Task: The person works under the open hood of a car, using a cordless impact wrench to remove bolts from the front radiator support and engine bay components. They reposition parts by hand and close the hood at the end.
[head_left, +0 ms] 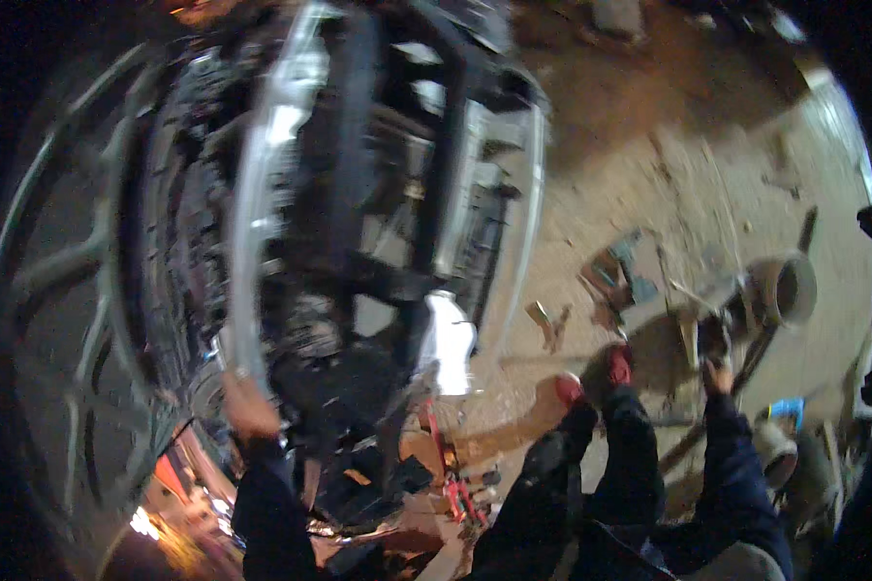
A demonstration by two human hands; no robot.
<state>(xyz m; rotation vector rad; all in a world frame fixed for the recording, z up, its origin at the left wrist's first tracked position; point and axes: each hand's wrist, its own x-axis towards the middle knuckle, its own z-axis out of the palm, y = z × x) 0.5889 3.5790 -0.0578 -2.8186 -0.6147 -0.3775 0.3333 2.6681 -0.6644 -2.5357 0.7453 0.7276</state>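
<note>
On the left stands a vehicle (354,184) with its dark inner parts exposed and a long silvery metal edge (252,223) running along it. My left hand (252,407) is at the near end of that edge and seems to touch it; its fingers are smeared by motion. My right hand (717,376), low on the right, is closed round something dark that I cannot make out. Beyond it lies a wide grey pipe-like cylinder (796,290). A ribbed panel (77,261) rises at the far left.
A greenish metal piece (625,269) and a small block (539,312) lie on the dusty ground ahead of my red shoes (618,363). Red tools (463,499) lie near the vehicle's lower end. A blue object (787,412) sits at the right among round parts.
</note>
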